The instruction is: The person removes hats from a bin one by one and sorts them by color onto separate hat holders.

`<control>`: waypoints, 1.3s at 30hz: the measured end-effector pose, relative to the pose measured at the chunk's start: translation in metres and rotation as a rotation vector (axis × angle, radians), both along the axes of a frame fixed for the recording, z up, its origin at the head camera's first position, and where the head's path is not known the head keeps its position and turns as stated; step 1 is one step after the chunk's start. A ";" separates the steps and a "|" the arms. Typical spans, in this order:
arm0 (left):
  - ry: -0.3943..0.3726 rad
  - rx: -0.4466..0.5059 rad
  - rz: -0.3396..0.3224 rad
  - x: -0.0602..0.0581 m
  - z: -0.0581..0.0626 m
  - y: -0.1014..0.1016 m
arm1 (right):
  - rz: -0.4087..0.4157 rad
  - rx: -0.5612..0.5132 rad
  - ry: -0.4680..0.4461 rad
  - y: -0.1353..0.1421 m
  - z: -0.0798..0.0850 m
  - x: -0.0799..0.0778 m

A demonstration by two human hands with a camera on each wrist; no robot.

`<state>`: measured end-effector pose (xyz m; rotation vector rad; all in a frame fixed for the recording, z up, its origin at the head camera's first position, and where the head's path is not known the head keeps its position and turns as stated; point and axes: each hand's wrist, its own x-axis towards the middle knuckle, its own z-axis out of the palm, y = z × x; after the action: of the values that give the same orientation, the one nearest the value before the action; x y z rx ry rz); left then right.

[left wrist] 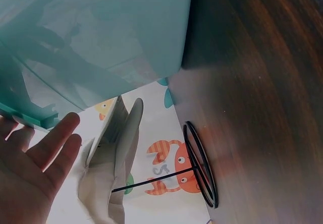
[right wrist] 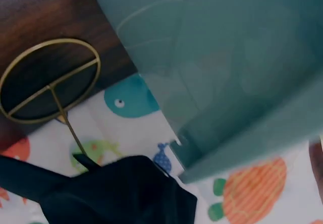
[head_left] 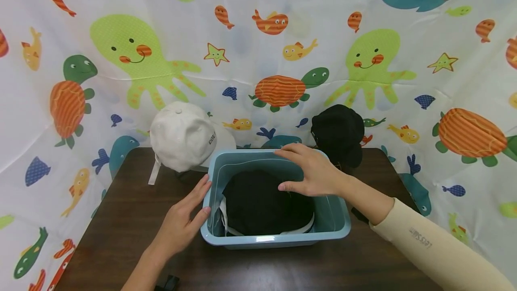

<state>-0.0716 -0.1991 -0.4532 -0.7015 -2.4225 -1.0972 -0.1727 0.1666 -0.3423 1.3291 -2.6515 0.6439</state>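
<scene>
A blue plastic bin (head_left: 278, 239) stands on the table, holding a black cap (head_left: 258, 201) with some white edging showing beneath it. My left hand (head_left: 181, 219) touches the bin's left rim with its fingers extended. In the left wrist view, the left hand's fingers (left wrist: 55, 138) lie by the bin's rim. My right hand (head_left: 313, 172) reaches over the bin's right side, fingers spread and holding nothing, with the thumb above the black cap. Whether its fingertips touch the far rim, I cannot tell.
Behind the bin on the left, a white cap (head_left: 181, 138) sits on a black wire stand (left wrist: 199, 168). Another black cap (head_left: 337, 134) is at the back right on a gold wire stand (right wrist: 96, 57). A sea-animal curtain (head_left: 242, 75) hangs behind the dark wooden table (head_left: 133, 210).
</scene>
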 end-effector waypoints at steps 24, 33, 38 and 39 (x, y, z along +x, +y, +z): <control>-0.005 -0.003 -0.001 0.001 0.001 0.000 | -0.024 0.011 -0.207 0.003 -0.047 0.006; -0.013 -0.004 0.008 0.002 0.000 0.000 | -0.014 0.035 -0.245 -0.004 -0.056 0.004; -0.004 -0.002 0.001 0.001 0.001 0.001 | 0.009 0.043 -0.261 -0.004 -0.058 0.003; -0.003 -0.003 0.000 0.001 0.001 0.001 | 0.012 0.046 -0.259 -0.004 -0.058 0.003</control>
<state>-0.0707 -0.1983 -0.4527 -0.7018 -2.4266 -1.0959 -0.1699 0.1628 -0.4002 1.3582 -2.8776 0.8131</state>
